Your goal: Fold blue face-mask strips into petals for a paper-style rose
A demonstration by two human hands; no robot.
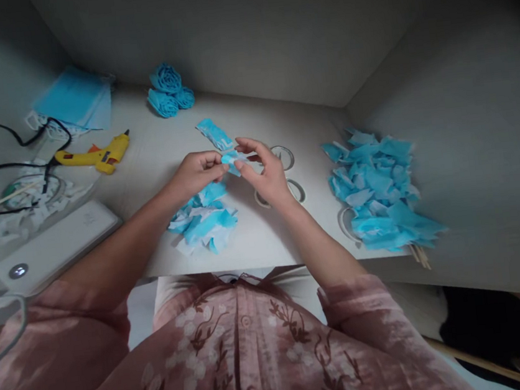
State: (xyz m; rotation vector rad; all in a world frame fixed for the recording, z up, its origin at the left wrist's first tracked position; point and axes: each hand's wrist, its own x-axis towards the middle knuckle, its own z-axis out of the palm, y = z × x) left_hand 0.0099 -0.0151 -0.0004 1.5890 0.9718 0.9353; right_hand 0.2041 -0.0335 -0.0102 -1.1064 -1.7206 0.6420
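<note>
Both hands meet above the middle of the white table (265, 244). My left hand (197, 171) and my right hand (264, 172) each pinch the same small blue fabric piece (231, 159) between thumb and fingers. A strip of blue fabric (214, 134) lies just behind them. Under my left wrist sits a small pile of blue and white fabric scraps (204, 219).
Three rolled blue fabric roses (168, 91) stand at the back. A yellow glue gun (96, 155) with a black cord lies at left, beside folded blue masks (73, 100) and a white flat device (54, 246). A large heap of blue pieces (379, 188) lies at right over wooden sticks.
</note>
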